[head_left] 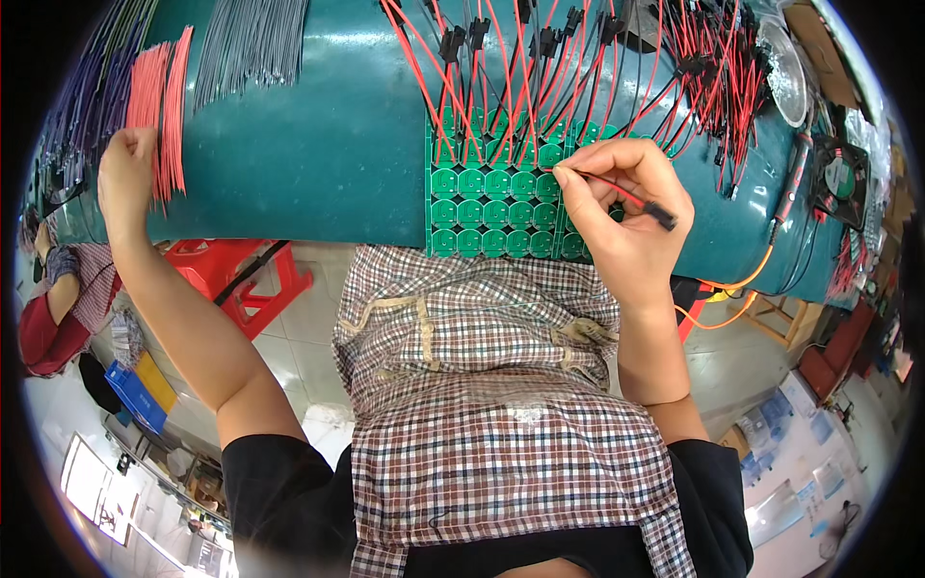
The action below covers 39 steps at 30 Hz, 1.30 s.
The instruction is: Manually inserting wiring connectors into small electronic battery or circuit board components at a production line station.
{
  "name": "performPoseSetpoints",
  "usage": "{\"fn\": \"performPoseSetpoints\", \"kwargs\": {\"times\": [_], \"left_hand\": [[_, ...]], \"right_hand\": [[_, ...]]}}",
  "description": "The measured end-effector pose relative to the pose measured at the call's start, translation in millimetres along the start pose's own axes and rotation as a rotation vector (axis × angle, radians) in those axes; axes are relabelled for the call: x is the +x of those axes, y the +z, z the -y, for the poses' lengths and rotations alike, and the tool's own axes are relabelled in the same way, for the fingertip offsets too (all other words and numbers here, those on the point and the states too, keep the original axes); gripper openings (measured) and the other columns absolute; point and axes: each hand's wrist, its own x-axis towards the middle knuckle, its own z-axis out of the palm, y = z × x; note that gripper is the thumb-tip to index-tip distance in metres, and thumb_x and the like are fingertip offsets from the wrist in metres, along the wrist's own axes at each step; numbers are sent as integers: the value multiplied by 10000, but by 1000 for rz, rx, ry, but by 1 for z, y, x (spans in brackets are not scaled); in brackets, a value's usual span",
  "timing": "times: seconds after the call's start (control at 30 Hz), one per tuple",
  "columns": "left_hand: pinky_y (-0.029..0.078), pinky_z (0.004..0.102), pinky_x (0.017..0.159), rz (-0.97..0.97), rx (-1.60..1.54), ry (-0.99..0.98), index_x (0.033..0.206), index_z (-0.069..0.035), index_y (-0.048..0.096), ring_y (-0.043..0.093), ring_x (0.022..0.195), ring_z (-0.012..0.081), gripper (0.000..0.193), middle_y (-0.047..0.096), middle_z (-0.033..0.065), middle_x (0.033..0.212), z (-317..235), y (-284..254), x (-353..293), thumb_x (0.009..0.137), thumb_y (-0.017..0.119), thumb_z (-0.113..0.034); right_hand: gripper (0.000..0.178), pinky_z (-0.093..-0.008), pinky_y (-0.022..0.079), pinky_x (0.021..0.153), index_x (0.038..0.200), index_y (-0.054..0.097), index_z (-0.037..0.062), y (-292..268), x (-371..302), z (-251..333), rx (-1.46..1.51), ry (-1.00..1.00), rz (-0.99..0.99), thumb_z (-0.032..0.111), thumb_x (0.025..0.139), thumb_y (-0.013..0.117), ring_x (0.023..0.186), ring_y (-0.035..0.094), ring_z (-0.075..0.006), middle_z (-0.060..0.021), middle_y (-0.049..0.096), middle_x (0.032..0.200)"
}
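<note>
At the left, my left hand [127,178] lies with curled fingers over the lower ends of a bundle of red wires [160,82]. What its fingertips hold, if anything, is hidden. My right hand [634,197] pinches a red-and-black wire lead [617,186] whose black connector [660,214] sticks out past the palm. The lead's other end points at a panel of green round circuit boards [470,212] just below the fingers. Several red-and-black leads with black connectors [549,43] rise from the panel's far rows.
Grey wires [252,43] and dark purple wires [92,87] lie on the green tabletop [308,173]. A heap of finished leads [718,77] sits at the far right, near a soldering iron [795,178] and a small black fan [838,181]. A red stool [246,279] stands below.
</note>
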Motion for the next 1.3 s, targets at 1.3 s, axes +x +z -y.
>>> {"fn": "performPoseSetpoints", "kwargs": {"times": [1.3], "left_hand": [[535, 192, 734, -7, -983, 50, 1111, 26, 689, 635, 802, 65, 252, 706, 39, 965, -168, -43, -63, 939, 680, -160]], "right_hand": [[212, -159, 342, 440, 934, 607, 9, 5, 0, 4, -220, -69, 11, -73, 784, 733, 512, 457, 13, 5, 648, 786]]}}
